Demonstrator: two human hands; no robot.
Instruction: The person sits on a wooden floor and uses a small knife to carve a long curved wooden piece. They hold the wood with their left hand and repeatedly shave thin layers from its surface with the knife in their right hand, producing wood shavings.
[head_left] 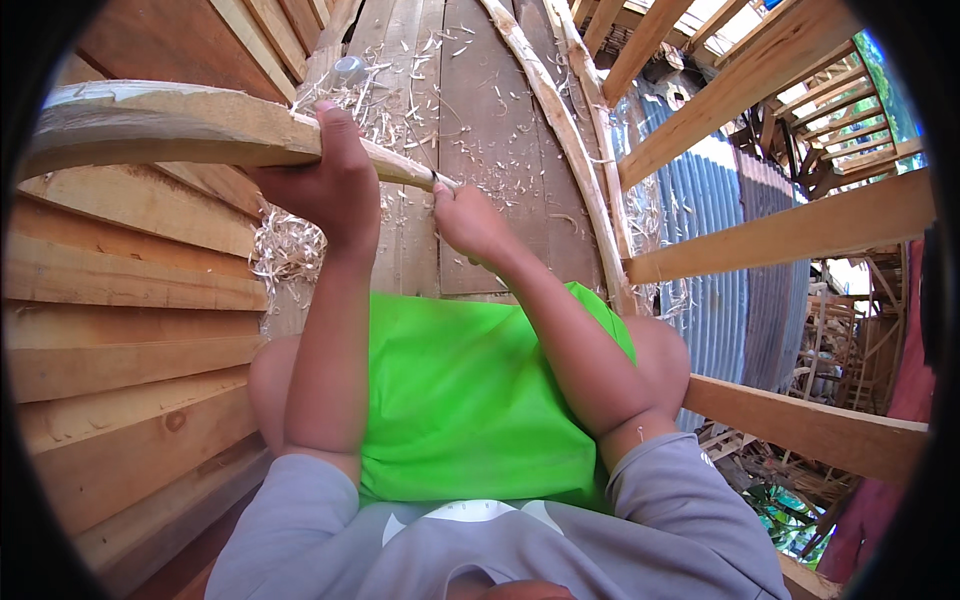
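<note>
A long curved piece of pale wood (180, 125) comes in from the left, thick there and narrowing to a thin tip on the right. My left hand (340, 185) is closed around it where the thick part narrows, thumb on top. At the thin tip, my right hand (470, 222) is closed, its thumb against the wood. A small dark blade (436, 177) shows beside that thumb; the rest of the tool is hidden in the fist. Below both forearms, a bright green cloth (470, 400) lies across my lap.
Curled wood shavings (290, 248) are heaped by the left plank wall (140, 270) and scattered over the plank floor (480, 90). A clear round object (350, 68) stands among them. Long peeled poles (560, 110) lie right of the floor, beside a wooden railing (780, 235) and corrugated metal sheets (700, 200).
</note>
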